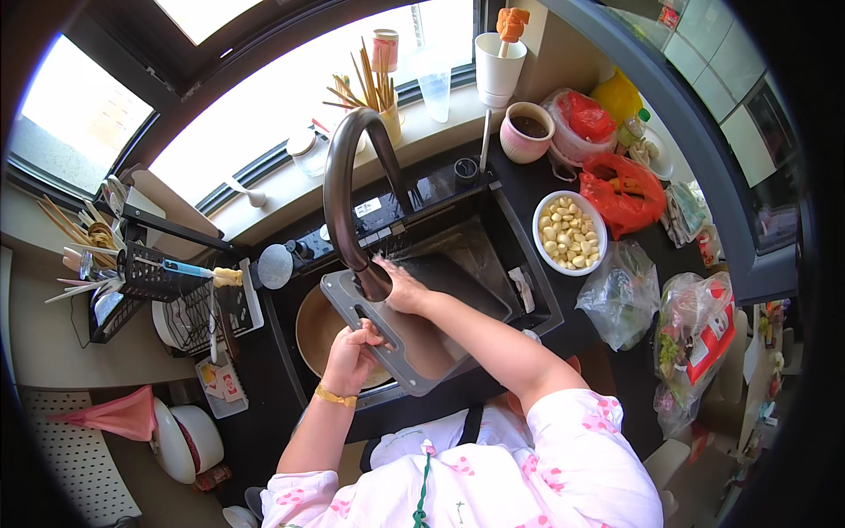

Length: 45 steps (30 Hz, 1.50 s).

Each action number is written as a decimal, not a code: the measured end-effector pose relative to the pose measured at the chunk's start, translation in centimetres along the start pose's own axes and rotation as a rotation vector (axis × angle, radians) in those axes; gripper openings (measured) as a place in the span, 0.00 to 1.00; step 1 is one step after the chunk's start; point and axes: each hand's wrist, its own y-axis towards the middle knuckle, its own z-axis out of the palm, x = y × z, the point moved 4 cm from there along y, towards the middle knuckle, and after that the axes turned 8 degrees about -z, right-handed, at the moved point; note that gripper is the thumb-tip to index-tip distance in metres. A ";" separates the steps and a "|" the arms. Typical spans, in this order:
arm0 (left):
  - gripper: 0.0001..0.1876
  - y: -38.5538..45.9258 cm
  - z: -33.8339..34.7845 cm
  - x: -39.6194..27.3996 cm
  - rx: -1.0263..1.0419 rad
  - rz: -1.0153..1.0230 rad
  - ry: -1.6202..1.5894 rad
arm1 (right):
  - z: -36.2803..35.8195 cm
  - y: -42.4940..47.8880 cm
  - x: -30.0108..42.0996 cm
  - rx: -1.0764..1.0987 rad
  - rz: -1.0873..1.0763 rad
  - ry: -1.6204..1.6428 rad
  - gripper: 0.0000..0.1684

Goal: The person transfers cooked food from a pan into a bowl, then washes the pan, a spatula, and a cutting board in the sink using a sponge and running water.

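Observation:
My left hand [360, 356] grips a grey-edged cutting board [429, 340] through the slot at its handle end. The board is tilted over the black sink [521, 231]. Against its face lies my right hand [401, 285], fingers extended and apart, just beside the faucet head. The dark bronze gooseneck faucet [335, 185] arches over the board, and its spout end overlaps the board in view. Splashing water shows near my right fingertips. Below the board, on the left of the sink, is a round brown basin [311, 323], partly hidden.
A white bowl of peeled garlic cloves [569, 232] stands right of the sink, near a red plastic bag [620, 191] and clear plastic bags [620, 297]. On the left are a utensil rack [155, 270] and dish rack [191, 317]. An open window frame [706, 132] juts in at right.

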 end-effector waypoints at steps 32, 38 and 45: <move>0.10 -1.7 0.3 -0.9 -0.008 0.041 0.066 | -3.1 -7.2 -17.1 -0.242 0.502 0.088 0.40; 0.10 -1.5 -0.1 -1.0 -0.032 0.044 0.081 | -5.4 -10.7 -19.3 -0.348 0.537 0.125 0.36; 0.10 -1.5 -0.2 -0.9 -0.025 0.048 0.051 | -4.9 -13.0 -19.8 -0.431 0.600 0.217 0.31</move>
